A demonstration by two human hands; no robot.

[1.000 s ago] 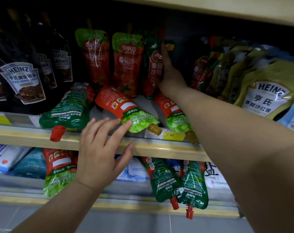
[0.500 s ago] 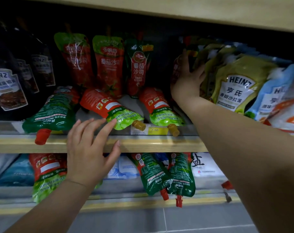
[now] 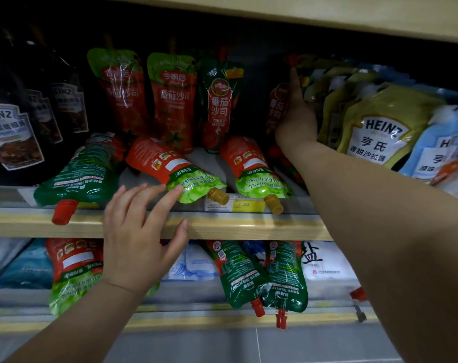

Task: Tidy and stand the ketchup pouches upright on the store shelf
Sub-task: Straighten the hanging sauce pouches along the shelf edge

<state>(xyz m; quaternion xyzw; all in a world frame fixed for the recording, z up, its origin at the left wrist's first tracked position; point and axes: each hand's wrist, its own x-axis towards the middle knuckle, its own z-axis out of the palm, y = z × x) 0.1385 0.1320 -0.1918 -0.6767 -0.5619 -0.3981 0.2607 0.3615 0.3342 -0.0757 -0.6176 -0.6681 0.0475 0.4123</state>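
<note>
Since a second ago the right hand (image 3: pixel 296 119) has left the dark green upright ketchup pouch (image 3: pixel 218 106) at upper centre of the frame, which now stands free beside two red-and-green standing pouches (image 3: pixel 174 100), and has moved rightward to a dark red ketchup pouch (image 3: pixel 276 108) squeezed against the yellow-green salad-dressing pouches (image 3: pixel 377 127) at upper right. Its fingers (image 3: pixel 294 82) lie flat along that pouch's side; whether they are clamped on it I cannot tell. The left hand (image 3: pixel 141 239) has hardly shifted: it hovers over the wooden shelf edge (image 3: pixel 248 226) at centre, fingers spread and holding nothing, fingertips touching the fallen red-and-light-green pouch with a tan cap (image 3: pixel 175 171). One pouch looks settled; three others on this shelf lie flat, caps overhanging the edge, so much tidying likely remains.
</note>
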